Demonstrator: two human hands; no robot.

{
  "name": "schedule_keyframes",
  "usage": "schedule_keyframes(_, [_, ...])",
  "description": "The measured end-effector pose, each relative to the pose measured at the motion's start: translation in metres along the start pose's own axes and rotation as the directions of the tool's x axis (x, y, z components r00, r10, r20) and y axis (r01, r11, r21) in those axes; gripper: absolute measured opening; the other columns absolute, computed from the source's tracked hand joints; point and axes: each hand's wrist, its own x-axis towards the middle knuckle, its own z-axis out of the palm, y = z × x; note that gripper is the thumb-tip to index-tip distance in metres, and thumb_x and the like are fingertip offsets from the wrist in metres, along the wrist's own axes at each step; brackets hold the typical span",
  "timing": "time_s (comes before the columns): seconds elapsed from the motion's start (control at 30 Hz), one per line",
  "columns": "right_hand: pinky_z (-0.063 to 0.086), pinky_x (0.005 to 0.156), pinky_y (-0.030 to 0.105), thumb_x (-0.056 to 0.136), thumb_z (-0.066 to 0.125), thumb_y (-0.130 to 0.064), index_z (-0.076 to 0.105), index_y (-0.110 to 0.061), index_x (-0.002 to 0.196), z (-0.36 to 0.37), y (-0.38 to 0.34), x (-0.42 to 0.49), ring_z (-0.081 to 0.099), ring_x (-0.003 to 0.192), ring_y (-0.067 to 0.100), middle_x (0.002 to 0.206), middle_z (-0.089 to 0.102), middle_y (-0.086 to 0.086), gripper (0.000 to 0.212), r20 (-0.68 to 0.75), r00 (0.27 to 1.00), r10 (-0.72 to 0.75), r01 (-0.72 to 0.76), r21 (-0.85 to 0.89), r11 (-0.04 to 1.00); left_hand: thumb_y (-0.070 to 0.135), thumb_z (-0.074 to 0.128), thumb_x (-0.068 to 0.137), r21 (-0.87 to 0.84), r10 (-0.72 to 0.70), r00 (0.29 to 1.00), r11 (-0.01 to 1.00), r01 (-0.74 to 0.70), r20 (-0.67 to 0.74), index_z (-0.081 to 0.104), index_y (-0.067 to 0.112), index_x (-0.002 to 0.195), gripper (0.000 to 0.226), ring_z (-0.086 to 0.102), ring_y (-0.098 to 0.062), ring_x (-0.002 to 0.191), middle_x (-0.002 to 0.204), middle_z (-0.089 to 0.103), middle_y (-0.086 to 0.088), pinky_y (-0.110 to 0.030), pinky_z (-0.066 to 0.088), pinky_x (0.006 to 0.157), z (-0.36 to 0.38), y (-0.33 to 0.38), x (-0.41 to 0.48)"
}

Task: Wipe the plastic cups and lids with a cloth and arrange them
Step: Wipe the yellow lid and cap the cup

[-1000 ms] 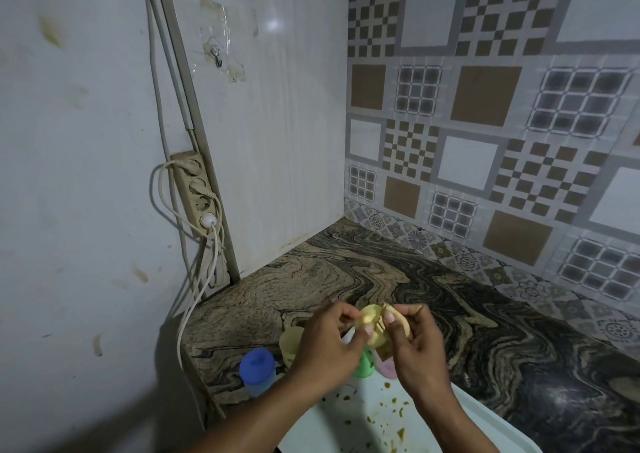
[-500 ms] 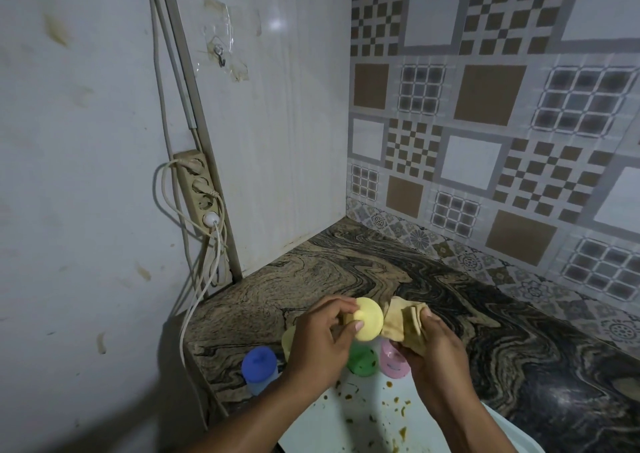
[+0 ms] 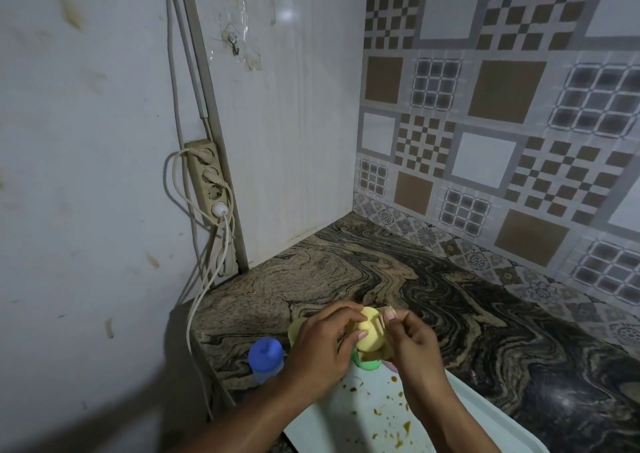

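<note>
- Head view: both hands meet low in the frame, at about 6 o'clock, above the near edge of the marbled table (image 3: pixel 346 272).
- The left hand (image 3: pixel 318 352) grips the yellow lid (image 3: pixel 370 336). Its fingers are curled round the rim and the thumb lies across the lid's face.
- The right hand (image 3: pixel 417 345) pinches a beige cloth (image 3: pixel 387 315) between thumb and fingertips and presses it against the lid's edge at the lid's 2 o'clock.
- A yellow cup (image 3: pixel 295 328) stands at 9 o'clock of the lid, half hidden behind the left hand. A blue-lidded cup (image 3: pixel 266 355) stands further out at 8 o'clock, and a green cup (image 3: pixel 369 366) sits just under the lid at 6 o'clock.
- A white tray (image 3: pixel 332 414) flecked with brown spots lies below the hands. At 10 o'clock of the frame a power strip (image 3: pixel 207 178) hangs on the wall with cords trailing down.
- Handling, as a judgement: the lid looks like light, thin, stiff plastic, smooth enough to slip or spin under a rubbing cloth. It is best held by the rim with opposed fingers, leaving the flat face and groove free for the cloth.
- The cloth is soft and bunches easily, so a fold pinched over the fingertip should reach the lid's edge.
- The cups look light and tippy, and are safest taken round the body.
</note>
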Motion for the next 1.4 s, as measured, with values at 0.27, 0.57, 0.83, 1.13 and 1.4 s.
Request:
schedule_keyframes(0.27, [0.052,0.079,0.044,0.105,0.046,-0.029,0.067,-0.001,0.12,-0.002,-0.001,0.021,0.066,0.098,0.038,0.114,0.071,0.025,0.038,-0.092,0.92,0.38,-0.327,0.35,0.878,0.027,0.066,0.092,-0.009,-0.045,0.998,0.999,0.044,-0.048,0.07,0.02,0.107,0.017,0.061,-0.005,0.114,0.123,0.064,0.016,-0.036,0.053,0.093,-0.028,-0.021,-0.009])
schedule_keyframes(0.57, [0.057,0.067,0.038,0.1,0.058,-0.017,0.068,-0.005,0.112,0.042,-0.004,0.014,0.074,0.088,0.031,0.1,0.077,0.016,0.02,0.046,0.986,0.161,-0.165,0.107,0.981,0.033,0.063,0.092,-0.137,-0.104,0.994,0.985,0.106,0.021,0.068,0.026,0.105,0.015,0.062,-0.003,0.11,0.116,0.064,0.021,-0.04,0.056,0.089,-0.03,-0.04,0.004])
schedule_keyframes(0.83, [0.057,0.074,0.042,0.1,0.059,-0.019,0.069,-0.001,0.109,0.037,-0.002,0.052,0.07,0.085,0.034,0.104,0.074,0.023,0.023,-0.157,0.951,0.265,-0.242,0.152,0.958,0.026,0.067,0.093,-0.149,-0.199,0.978,0.967,0.207,0.066,0.069,0.023,0.108,0.015,0.064,0.001,0.103,0.113,0.069,0.014,-0.03,0.055,0.09,-0.042,-0.063,0.034])
schedule_keyframes(1.13, [0.055,0.075,0.041,0.101,0.056,-0.02,0.069,-0.002,0.108,0.025,0.018,0.048,0.07,0.084,0.034,0.101,0.076,0.021,0.024,-0.132,0.931,0.339,-0.328,0.098,0.939,0.031,0.072,0.089,0.289,-0.375,0.861,0.914,0.283,0.343,0.065,0.026,0.1,0.013,0.063,-0.019,0.098,0.108,0.068,0.001,-0.029,0.048,0.076,-0.044,-0.116,0.038])
schedule_keyframes(1.4, [0.056,0.063,0.037,0.099,0.06,-0.012,0.071,-0.002,0.096,0.02,0.031,0.045,0.07,0.078,0.035,0.089,0.075,0.021,0.016,-0.142,0.929,0.341,-0.334,0.071,0.94,0.028,0.068,0.093,0.358,-0.378,0.838,0.903,0.239,0.393,0.067,0.019,0.109,0.019,0.062,-0.022,0.102,0.113,0.067,-0.004,-0.034,0.052,0.082,-0.038,-0.122,0.032])
